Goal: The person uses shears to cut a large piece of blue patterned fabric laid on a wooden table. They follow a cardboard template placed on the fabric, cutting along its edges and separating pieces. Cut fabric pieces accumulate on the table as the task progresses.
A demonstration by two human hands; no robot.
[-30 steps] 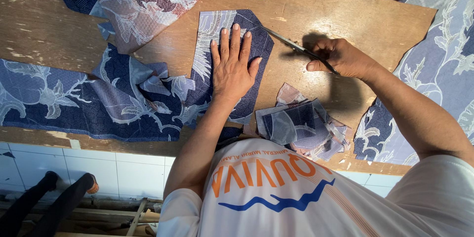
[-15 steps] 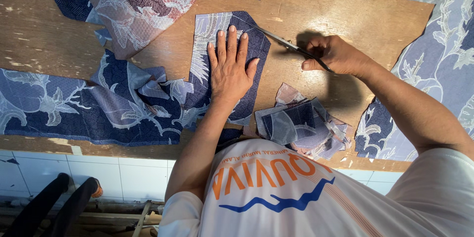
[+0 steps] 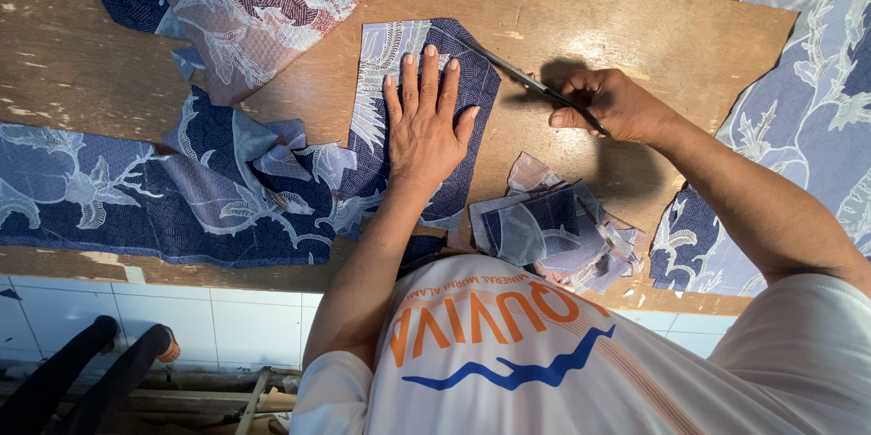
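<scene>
I see the blue patterned fabric piece [image 3: 413, 117] lying flat on the brown wooden board [image 3: 581, 9], near the board's middle, with its top right corner under the tip of the scissors [image 3: 517, 77]. My left hand [image 3: 426, 122] lies palm down on that piece, fingers straight and slightly spread, pressing it to the board and gripping nothing. My right hand [image 3: 608, 104] is curled shut around the scissor handles, just to the right of the piece; the blades run up and to the left toward the fabric's edge, and I cannot tell whether they are apart or together. Below the scissors, near the board's lower edge, sits a small pile of cut fabric scraps [image 3: 553, 231], apart from the pressed piece. To the left, a larger crumpled spread of dark blue printed cloth [image 3: 163, 190] touches the piece's left side. More pale blue printed cloth [image 3: 807, 117] covers the right of the board. A white tiled surface [image 3: 209, 317] shows under the board.
</scene>
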